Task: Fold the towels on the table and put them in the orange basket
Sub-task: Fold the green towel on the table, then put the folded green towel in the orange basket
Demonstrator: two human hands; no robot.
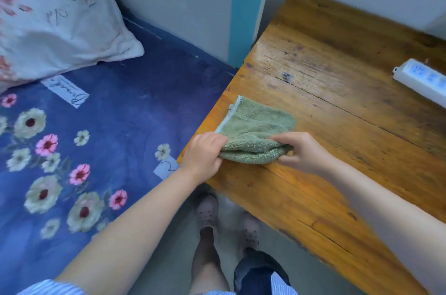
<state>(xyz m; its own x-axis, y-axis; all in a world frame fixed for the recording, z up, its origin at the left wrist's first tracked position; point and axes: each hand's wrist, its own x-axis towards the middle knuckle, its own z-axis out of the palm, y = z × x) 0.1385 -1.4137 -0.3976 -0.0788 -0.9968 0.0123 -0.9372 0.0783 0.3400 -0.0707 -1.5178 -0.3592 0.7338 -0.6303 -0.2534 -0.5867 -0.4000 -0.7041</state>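
Both bare forearms enter from the bottom edge and meet over the near left corner of the wooden counter (337, 92). Left hand (204, 153): fingers curled, gripping the left end of the green towel (255, 133). Right hand (299, 151): fingers and thumb curled, pinching the right end of the same towel at its near fold. How far each thumb closes under the cloth cannot be told.

Green towel: looped terry pile, partly folded into a thick, rounded roll along the near edge, with a flatter flap extending away from the person. A pale woven hem runs along its left side. It rests on the counter, just beside the counter's left edge.

Counter: orange-brown planks, glossy, with dark grain lines and cracks. A white plastic power strip (421, 80) lies well apart, at the right.

Left of the counter, a bed (135, 106) carries a blue floral sheet and a pale floral pillow (55, 24).
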